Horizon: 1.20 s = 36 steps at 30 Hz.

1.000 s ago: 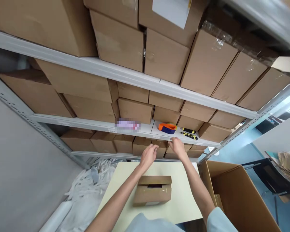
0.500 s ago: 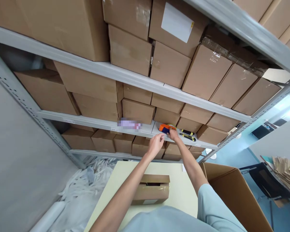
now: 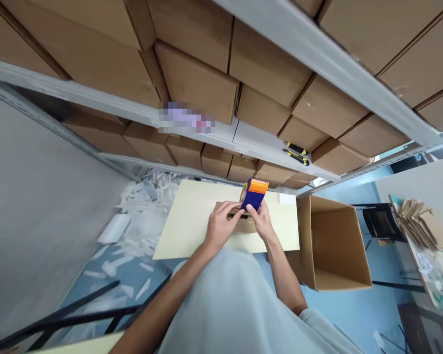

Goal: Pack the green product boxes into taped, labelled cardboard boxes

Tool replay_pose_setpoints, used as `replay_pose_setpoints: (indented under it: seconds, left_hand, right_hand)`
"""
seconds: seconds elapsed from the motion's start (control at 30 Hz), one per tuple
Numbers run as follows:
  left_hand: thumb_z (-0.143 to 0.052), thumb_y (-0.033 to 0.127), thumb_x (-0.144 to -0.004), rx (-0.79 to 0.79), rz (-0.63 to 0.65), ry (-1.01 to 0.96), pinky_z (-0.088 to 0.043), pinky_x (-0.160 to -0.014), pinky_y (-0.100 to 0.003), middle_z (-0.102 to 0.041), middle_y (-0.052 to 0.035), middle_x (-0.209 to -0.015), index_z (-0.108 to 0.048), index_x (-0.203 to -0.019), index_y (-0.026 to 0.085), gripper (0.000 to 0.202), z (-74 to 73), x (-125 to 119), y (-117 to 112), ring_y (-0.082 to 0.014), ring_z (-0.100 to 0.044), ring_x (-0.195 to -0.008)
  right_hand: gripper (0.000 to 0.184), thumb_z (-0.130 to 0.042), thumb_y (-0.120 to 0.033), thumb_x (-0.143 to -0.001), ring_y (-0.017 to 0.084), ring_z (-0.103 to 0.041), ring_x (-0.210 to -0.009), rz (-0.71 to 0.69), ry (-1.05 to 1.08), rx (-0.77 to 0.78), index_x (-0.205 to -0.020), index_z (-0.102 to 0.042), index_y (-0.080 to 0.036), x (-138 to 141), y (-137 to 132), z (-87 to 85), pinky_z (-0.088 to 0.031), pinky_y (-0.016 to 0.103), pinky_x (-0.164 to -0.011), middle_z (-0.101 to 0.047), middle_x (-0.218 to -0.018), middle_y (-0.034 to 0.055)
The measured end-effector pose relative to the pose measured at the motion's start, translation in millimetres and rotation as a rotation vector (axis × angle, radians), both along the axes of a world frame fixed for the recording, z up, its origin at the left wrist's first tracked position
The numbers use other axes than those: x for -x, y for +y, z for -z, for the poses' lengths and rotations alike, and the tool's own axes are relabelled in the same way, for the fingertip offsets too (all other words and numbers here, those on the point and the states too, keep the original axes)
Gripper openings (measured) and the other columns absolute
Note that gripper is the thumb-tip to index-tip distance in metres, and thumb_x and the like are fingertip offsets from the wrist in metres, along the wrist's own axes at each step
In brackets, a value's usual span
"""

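Tape dispenser (image 3: 254, 194) off shelf (image 3: 260, 141), between fingers (image 3: 251, 213)

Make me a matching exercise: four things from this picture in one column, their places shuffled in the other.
1 tape dispenser
2 knives
3 open box
4 white scraps

a on the shelf
b on the floor, left of the table
c in the right hand
d on the floor, right of the table

Pairs: 1-c, 2-a, 3-d, 4-b
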<state>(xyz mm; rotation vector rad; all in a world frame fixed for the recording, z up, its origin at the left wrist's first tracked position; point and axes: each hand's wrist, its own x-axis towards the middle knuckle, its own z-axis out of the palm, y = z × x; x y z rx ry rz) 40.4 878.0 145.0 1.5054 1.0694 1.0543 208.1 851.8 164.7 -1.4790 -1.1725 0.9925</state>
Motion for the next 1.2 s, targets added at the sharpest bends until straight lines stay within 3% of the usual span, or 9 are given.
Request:
replay_pose_setpoints:
  seconds: [0.23, 0.33, 0.43, 0.53, 0.67, 0.83, 1.0, 1.2]
  left_hand:
    - [-0.062, 0.045, -0.107, -0.091, 0.077, 0.039, -0.064, -0.110, -0.042, -0.083, -0.0089, -0.122, -0.082, -0.121, 0.024, 0.032, -10.8, 28.3, -18.8, -0.0265, -0.077, -0.116]
    - [-0.067, 0.046, -0.107, -0.117, 0.026, -0.011, -0.067, -0.103, -0.041, -0.081, -0.0090, -0.118, -0.082, -0.123, 0.023, 0.032, -30.4, 42.8, -17.4, -0.0248, -0.077, -0.107]
    - [-0.068, 0.042, -0.108, -0.151, -0.039, -0.078, -0.067, -0.099, -0.039, -0.078, -0.0100, -0.127, -0.078, -0.137, 0.023, 0.036, -56.4, 60.4, -10.3, -0.0235, -0.077, -0.109]
    - [-0.070, 0.040, -0.106, -0.236, 0.007, -0.060, -0.066, -0.105, -0.042, -0.077, -0.0092, -0.132, -0.078, -0.139, 0.027, 0.036, -80.3, 77.8, -2.3, -0.0259, -0.074, -0.120]
    - [-0.072, 0.034, -0.104, -0.354, 0.081, 0.015, -0.063, -0.112, -0.045, -0.079, -0.0069, -0.123, -0.081, -0.130, 0.029, 0.028, -100.2, 92.4, 2.1, -0.0259, -0.074, -0.119]
    - [-0.069, 0.027, -0.104, -0.392, 0.163, 0.028, -0.062, -0.112, -0.046, -0.081, -0.0055, -0.122, -0.082, -0.131, 0.030, 0.030, -108.6, 99.1, 2.2, -0.0254, -0.074, -0.117]
    - [-0.067, 0.026, -0.104, -0.430, 0.223, 0.030, -0.064, -0.109, -0.044, -0.082, -0.0030, -0.122, -0.083, -0.129, 0.032, 0.030, -113.0, 104.4, 4.7, -0.0250, -0.075, -0.116]
    - [-0.066, 0.009, -0.105, -0.671, 0.263, -0.011, -0.064, -0.096, -0.037, -0.081, 0.0004, -0.115, -0.076, -0.125, 0.033, 0.033, -119.0, 111.4, 5.0, -0.0193, -0.073, -0.105]
  right_hand:
    - [0.068, -0.067, -0.078, -0.103, 0.030, -0.076, -0.126, 0.004, 0.051, -0.004, -0.146, -0.059, -0.026, 29.6, -31.7, -4.4, -0.059, 0.049, -0.120, -0.079, -0.132, 0.0111]
    - [0.061, -0.071, -0.073, -0.103, 0.029, -0.074, -0.125, 0.007, -0.066, -0.013, -0.139, -0.062, -0.024, 29.5, -45.2, -10.2, -0.060, 0.045, -0.116, -0.078, -0.130, 0.0109]
    - [0.053, -0.074, -0.065, -0.104, 0.027, -0.074, -0.118, -0.060, -0.207, -0.011, -0.135, -0.062, -0.024, 23.4, -59.0, -18.2, -0.062, 0.041, -0.108, -0.077, -0.126, 0.0100]
    - [0.045, -0.073, -0.058, -0.107, 0.026, -0.075, -0.105, -0.148, -0.339, -0.003, -0.134, -0.059, -0.025, 15.3, -69.8, -27.7, -0.065, 0.040, -0.094, -0.076, -0.120, 0.0098]
    - [0.036, -0.071, -0.045, -0.109, 0.027, -0.072, -0.096, -0.223, -0.564, -0.043, -0.135, -0.058, -0.024, 6.7, -76.6, -39.9, -0.063, 0.041, -0.086, -0.075, -0.115, 0.0109]
    - [0.032, -0.065, -0.033, -0.110, 0.031, -0.072, -0.105, -0.302, -0.794, -0.249, -0.138, -0.054, -0.023, -2.8, -77.0, -50.1, -0.065, 0.046, -0.087, -0.073, -0.118, 0.0143]
    - [0.037, -0.066, -0.027, -0.108, 0.034, -0.072, -0.111, -0.328, -0.982, -0.392, -0.143, -0.053, -0.025, -11.7, -74.7, -62.3, -0.066, 0.055, -0.096, -0.074, -0.119, 0.0139]
    - [0.036, -0.066, -0.016, -0.105, 0.031, -0.072, -0.106, -0.389, -1.118, -0.420, -0.138, -0.055, -0.024, -15.3, -76.8, -76.4, -0.064, 0.054, -0.098, -0.075, -0.116, 0.0119]
